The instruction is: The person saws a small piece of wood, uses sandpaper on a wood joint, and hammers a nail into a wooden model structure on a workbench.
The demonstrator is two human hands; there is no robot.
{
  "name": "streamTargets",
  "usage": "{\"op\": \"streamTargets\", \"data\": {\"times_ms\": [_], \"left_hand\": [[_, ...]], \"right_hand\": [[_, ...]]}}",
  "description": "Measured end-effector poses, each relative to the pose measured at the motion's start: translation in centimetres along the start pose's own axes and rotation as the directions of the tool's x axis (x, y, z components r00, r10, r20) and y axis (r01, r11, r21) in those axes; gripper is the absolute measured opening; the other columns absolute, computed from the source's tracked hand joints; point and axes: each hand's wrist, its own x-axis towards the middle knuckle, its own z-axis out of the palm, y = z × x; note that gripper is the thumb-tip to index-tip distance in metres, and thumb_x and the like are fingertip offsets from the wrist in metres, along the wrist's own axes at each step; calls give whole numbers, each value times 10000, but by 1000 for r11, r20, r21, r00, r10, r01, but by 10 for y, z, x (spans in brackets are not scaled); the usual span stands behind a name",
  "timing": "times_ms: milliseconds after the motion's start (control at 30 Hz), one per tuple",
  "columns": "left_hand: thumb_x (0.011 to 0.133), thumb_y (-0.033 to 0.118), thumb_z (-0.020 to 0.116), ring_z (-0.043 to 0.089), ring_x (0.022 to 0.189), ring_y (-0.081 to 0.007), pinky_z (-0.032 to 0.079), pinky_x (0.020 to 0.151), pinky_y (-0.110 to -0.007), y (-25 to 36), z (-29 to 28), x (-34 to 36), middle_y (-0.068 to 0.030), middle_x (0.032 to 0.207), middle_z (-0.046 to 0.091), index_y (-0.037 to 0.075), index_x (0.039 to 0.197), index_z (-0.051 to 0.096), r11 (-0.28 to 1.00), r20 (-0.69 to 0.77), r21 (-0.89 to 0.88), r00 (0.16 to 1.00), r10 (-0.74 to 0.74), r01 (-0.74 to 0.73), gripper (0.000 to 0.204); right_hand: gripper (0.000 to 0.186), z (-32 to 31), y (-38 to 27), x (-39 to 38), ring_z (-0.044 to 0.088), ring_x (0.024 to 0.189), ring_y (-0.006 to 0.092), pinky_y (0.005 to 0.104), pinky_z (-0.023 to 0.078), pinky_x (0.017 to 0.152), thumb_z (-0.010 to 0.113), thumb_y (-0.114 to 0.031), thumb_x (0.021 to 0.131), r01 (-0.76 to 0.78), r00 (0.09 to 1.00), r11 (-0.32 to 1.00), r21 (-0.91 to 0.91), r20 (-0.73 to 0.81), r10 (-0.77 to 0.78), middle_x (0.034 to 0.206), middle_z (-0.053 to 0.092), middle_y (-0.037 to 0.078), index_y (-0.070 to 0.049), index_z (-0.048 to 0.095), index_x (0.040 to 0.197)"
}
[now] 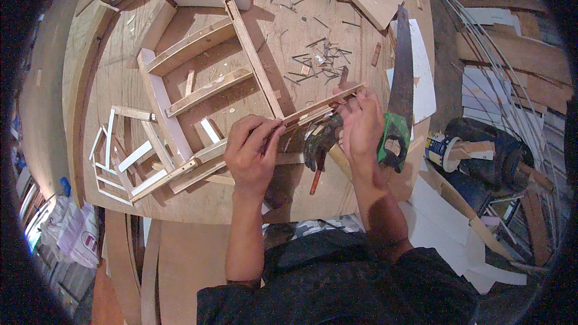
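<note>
Item: thin wooden strip (pixel 325 102), held above worktop (pixel 198 206), spanning the gap betw. both hands. L. hand (pixel 248 150) pinches its L. end, thumb to forefinger; R. hand (pixel 361 121) has fingers curled about the far end, palm partly exposed; exact grip pts. there unclear.

Orientation: long axis runs obliquely, lower L. to upper R., approx. crosswise to the long side rail (pixel 256 60) of the slatted wooden frame (pixel 162 99). Frame lies L. and fwd. of the hands; L. hand is nearer, strip's L. end just beside rail's lower end. Contact betw. the two: cannot be confirmed.

Adj.: loose nails (pixel 322 60) fwd. of strip; handsaw (pixel 401 78) w/ green handle, R. of R. hand.
</note>
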Motion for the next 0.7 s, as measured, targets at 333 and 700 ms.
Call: {"op": "streamTargets", "data": {"times_ms": [333, 700], "left_hand": [[815, -19, 827, 711, 932, -299, 580, 829, -388, 1, -3, 5, -125, 990, 723, 19, 992, 771, 999, 78, -16, 996, -30, 31, 189], [836, 32, 832, 747, 981, -285, 595, 868, -376, 1, -8, 6, -120, 1027, 762, 56, 987, 803, 992, 121, -2, 985, -124, 126, 156]], "right_hand": [[194, -30, -16, -16, 661, 1154, 316, 392, 551, 894, 544, -193, 1045, 182, 979, 936, -301, -35, -201, 1266, 641, 193, -18, 544, 1130], [108, 16, -48, -47, 731, 836, 188, 320, 604, 730, 626, -25, 1011, 53, 952, 860, -508, 284, 109, 906, 684, 89, -36, 547, 1083]]}}
